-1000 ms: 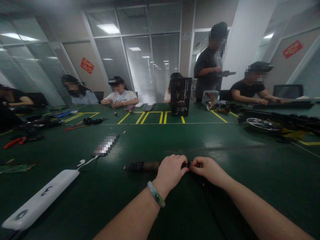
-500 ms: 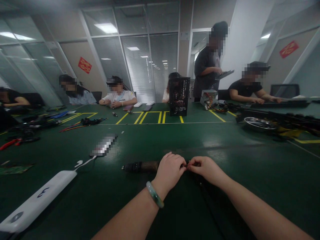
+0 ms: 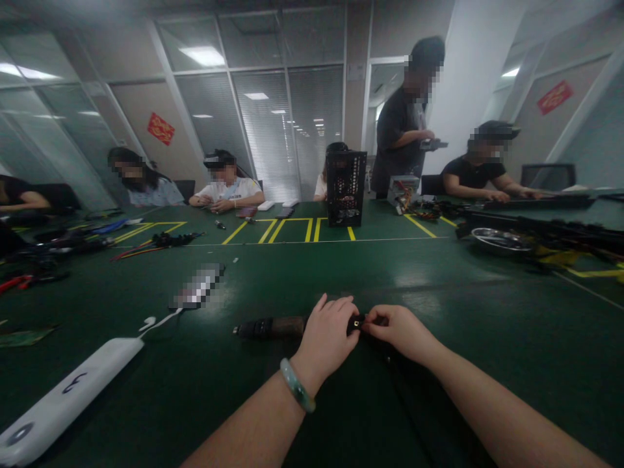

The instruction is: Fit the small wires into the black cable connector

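- We wrap our left hand [image 3: 325, 335] around the right-hand part of a dark cylindrical tool [image 3: 275, 327], grasping it from above.
- The tool lies sideways, low over the green table [image 3: 273, 279], its narrow tip pointing left.
- We bring our right hand [image 3: 404, 330] to the tool's other end, fingertips drawn in beside a small bright spot; whether they grasp anything, we cannot tell.
- We wear a green bracelet [image 3: 297, 386] on our left wrist.
- To our left lies a long white case [image 3: 73, 396] marked "3".
- Ahead of us stands a black perforated box [image 3: 346, 188].
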{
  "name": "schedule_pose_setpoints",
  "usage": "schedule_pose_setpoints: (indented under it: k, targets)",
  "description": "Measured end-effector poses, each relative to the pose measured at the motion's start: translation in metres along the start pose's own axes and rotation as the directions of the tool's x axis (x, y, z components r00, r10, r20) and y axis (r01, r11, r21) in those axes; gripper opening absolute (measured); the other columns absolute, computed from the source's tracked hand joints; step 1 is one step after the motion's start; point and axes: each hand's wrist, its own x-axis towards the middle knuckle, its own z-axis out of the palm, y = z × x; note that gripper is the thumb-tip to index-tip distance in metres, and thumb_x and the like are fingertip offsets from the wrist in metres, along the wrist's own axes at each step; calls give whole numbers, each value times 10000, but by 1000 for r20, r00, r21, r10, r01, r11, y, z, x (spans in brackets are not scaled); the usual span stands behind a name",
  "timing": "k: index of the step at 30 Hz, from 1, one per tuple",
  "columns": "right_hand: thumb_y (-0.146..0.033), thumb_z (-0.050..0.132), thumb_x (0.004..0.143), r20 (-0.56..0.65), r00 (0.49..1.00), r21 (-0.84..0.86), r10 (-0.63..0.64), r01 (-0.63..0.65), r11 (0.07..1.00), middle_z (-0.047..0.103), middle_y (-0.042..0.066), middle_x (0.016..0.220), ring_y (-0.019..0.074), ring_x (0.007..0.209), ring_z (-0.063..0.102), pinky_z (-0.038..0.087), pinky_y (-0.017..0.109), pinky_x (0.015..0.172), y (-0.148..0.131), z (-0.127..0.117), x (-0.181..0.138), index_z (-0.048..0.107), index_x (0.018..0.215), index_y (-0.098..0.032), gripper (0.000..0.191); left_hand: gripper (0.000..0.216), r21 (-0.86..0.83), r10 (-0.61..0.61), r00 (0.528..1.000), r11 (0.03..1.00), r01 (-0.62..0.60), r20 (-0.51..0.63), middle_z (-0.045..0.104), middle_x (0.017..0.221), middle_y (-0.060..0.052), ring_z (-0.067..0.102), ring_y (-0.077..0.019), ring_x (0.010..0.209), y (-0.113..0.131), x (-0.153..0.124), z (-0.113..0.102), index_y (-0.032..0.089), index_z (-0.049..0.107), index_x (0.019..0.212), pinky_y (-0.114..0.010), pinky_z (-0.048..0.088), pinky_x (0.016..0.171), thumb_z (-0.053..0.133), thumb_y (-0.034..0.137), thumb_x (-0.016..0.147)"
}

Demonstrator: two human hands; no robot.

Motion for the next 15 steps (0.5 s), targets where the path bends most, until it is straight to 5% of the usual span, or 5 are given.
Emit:
schedule_pose_setpoints:
  k: [15]
  targets:
    - [-340,614,795,-1,1000,-28,6,-6,1000,711,0,777,169,713,636,428,240,613,-2,-2,-1,708,807,-209,161,117,-4,-33,999,999,33,20,593,1213,-34,491,-208,1195,-1,1,0,222,569,928,-463,272,1085,626,217,826]
